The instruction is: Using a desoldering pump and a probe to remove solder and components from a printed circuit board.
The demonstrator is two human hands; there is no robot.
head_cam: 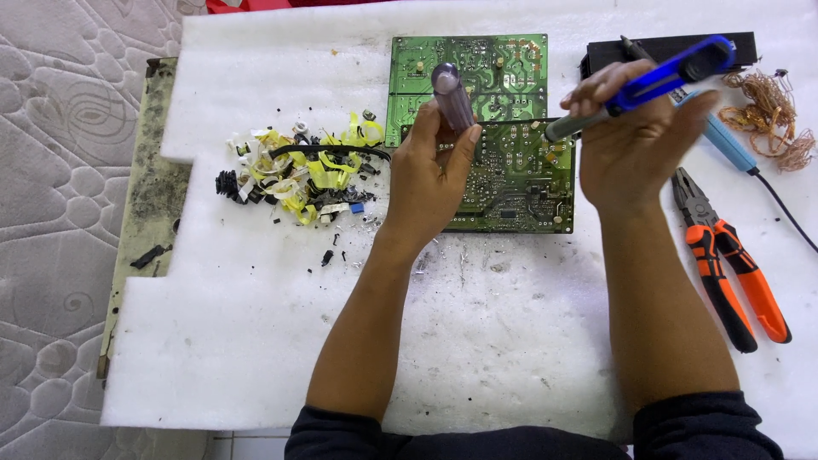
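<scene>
A green circuit board (503, 85) lies on a white foam sheet (256, 341). My left hand (430, 175) rests on the board's left edge and grips a tool with a translucent grey handle (452, 95), held upright. My right hand (635, 140) hovers over the board's right edge and holds a blue-handled tool (669, 75) whose dark barrel and tip (562, 128) point down-left at the board.
A pile of yellow tape scraps and black parts (302, 175) lies left of the board. Orange-handled pliers (724, 264) lie at the right, with a light blue corded tool (728, 143), a copper wire tangle (771, 119) and a black box (733, 43) behind.
</scene>
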